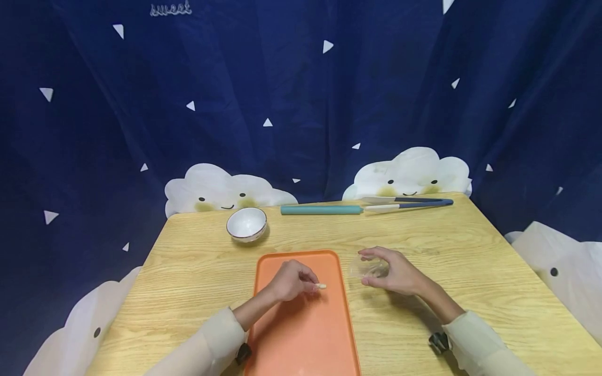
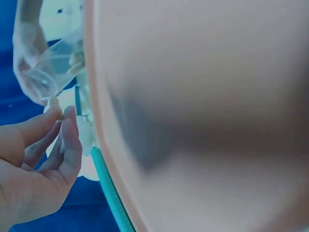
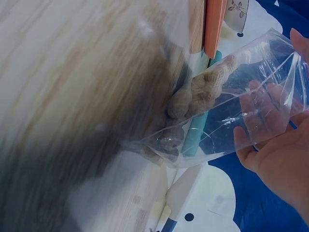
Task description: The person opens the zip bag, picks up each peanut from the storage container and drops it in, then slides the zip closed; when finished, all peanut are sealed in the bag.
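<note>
My left hand (image 1: 289,281) hovers over the orange tray (image 1: 301,339), pinching a small pale peanut (image 1: 321,286) between thumb and fingertips. In the left wrist view the peanut (image 2: 52,102) pokes up from the fingertips. Right of the tray, my right hand (image 1: 395,272) curves round a clear plastic bag (image 1: 358,267) and holds it near its top. Several peanuts in their shells (image 3: 205,92) lie in the lower part of the bag, as the right wrist view shows. The bag's mouth faces the hand's side there.
A white bowl (image 1: 246,223) with a dark rim stands behind the tray, to the left. A teal stick-like tube (image 1: 322,210) lies along the table's far edge, beside blue-and-white tongs (image 1: 414,203). A dark blue curtain (image 1: 263,68) hangs behind the wooden table (image 1: 188,266).
</note>
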`<move>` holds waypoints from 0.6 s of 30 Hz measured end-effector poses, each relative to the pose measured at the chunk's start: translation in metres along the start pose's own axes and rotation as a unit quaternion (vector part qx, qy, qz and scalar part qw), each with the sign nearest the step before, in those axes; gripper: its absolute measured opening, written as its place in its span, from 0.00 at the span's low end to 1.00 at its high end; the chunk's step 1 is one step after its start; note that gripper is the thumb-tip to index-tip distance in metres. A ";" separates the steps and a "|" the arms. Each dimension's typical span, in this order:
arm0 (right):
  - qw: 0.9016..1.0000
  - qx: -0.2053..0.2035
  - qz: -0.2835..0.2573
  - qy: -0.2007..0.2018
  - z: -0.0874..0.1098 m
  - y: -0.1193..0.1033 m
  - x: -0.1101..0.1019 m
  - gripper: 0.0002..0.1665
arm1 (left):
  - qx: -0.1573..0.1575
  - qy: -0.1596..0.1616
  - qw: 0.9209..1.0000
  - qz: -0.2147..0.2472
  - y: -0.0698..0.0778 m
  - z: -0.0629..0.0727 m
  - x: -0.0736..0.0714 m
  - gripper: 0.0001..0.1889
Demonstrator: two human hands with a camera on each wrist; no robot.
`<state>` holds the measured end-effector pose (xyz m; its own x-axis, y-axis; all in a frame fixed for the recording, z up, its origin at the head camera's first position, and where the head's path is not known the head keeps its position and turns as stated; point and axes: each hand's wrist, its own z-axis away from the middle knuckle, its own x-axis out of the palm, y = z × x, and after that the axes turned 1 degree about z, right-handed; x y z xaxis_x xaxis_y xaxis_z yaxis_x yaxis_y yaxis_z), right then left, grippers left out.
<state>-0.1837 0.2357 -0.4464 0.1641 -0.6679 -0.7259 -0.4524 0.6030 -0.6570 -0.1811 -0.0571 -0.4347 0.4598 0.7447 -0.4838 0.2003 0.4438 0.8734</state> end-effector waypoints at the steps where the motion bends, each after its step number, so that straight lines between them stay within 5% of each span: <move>1: 1.000 -0.001 0.001 -0.001 0.000 0.000 0.000 0.35 | -0.001 0.012 1.000 0.003 0.002 -0.002 -0.001 0.03; 10: 1.000 -0.001 -0.004 -0.004 -0.001 -0.001 -0.001 0.34 | -0.007 0.076 0.995 0.069 0.024 -0.024 0.005 0.07; 18: 1.000 0.000 0.002 0.005 0.000 -0.002 -0.001 0.35 | 0.024 0.074 0.996 0.051 0.041 -0.040 0.025 0.07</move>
<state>-0.1827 0.2346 -0.4444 0.1530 -0.6704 -0.7261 -0.4527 0.6056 -0.6545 -0.1959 -0.0002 -0.4129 0.3478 0.8518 -0.3917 0.2020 0.3399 0.9185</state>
